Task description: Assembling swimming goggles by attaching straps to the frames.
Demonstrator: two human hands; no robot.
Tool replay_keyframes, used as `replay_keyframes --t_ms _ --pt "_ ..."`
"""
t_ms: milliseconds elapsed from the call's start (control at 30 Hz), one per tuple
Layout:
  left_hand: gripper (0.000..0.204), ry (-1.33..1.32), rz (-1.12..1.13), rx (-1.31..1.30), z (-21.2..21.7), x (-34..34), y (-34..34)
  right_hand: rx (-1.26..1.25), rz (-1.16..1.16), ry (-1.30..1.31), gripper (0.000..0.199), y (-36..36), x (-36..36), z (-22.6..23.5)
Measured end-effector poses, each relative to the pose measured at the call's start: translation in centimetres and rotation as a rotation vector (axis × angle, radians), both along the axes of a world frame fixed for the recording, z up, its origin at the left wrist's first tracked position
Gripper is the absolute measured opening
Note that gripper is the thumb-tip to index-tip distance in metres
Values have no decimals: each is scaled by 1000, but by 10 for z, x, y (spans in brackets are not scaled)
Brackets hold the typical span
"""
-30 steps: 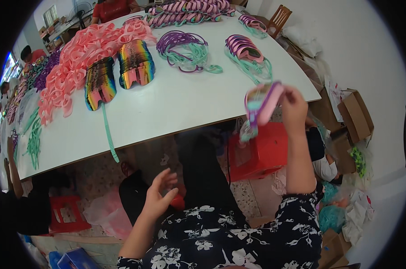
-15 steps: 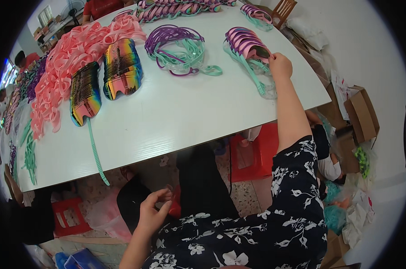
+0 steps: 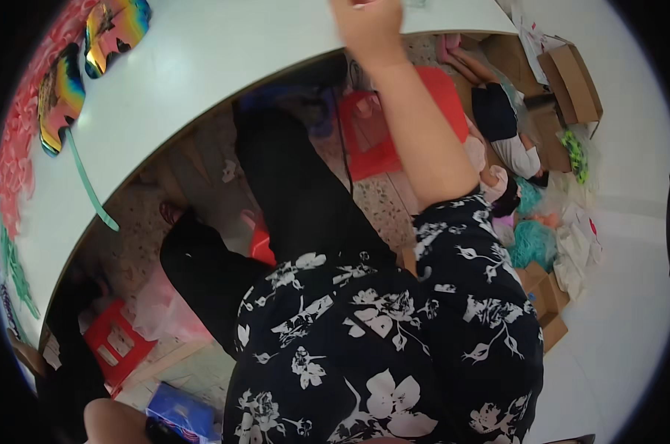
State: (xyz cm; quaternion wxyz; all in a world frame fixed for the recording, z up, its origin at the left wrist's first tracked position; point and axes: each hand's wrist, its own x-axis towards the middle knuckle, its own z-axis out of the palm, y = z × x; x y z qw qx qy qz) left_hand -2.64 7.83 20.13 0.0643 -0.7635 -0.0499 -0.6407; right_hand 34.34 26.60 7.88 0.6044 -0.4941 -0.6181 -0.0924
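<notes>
My right hand (image 3: 368, 31) is over the table edge at the top of the picture, blurred and partly cut off. A small bit of pink shows at its upper side, too little to name, and a clear piece (image 3: 415, 4) lies just beside it. My left hand is out of view; only a bent part of my left arm (image 3: 116, 422) shows at the lower left. Far left on the white table (image 3: 202, 63) are two stacks of rainbow-mirrored lens shields, one farther (image 3: 120, 29) and one nearer (image 3: 61, 92). From the nearer stack a teal strap (image 3: 87, 181) hangs toward the edge.
Pink straps (image 3: 20, 140) heap along the left rim, with teal straps (image 3: 15, 270) below. Under the table edge stand a red stool (image 3: 368, 137) and another red stool (image 3: 116, 337). At the right, people (image 3: 509, 140) are on the floor among cardboard boxes (image 3: 572, 85) and bags (image 3: 572, 263).
The view has tilted down toward my lap, so the purple and teal goggles bundles left the picture. My right hand has come back from the goggles pile; my left hand has gone out of view.
</notes>
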Motion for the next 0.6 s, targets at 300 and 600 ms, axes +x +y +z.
replay_keyframes --t_ms 300,600 --pt "18 -47 -70 -21 -5 5 -22 -59 -15 -131 13 3 -6 -26" --pt "21 -88 -37 5 -6 -13 -38 -27 -34 -163 8 6 -11 -27"
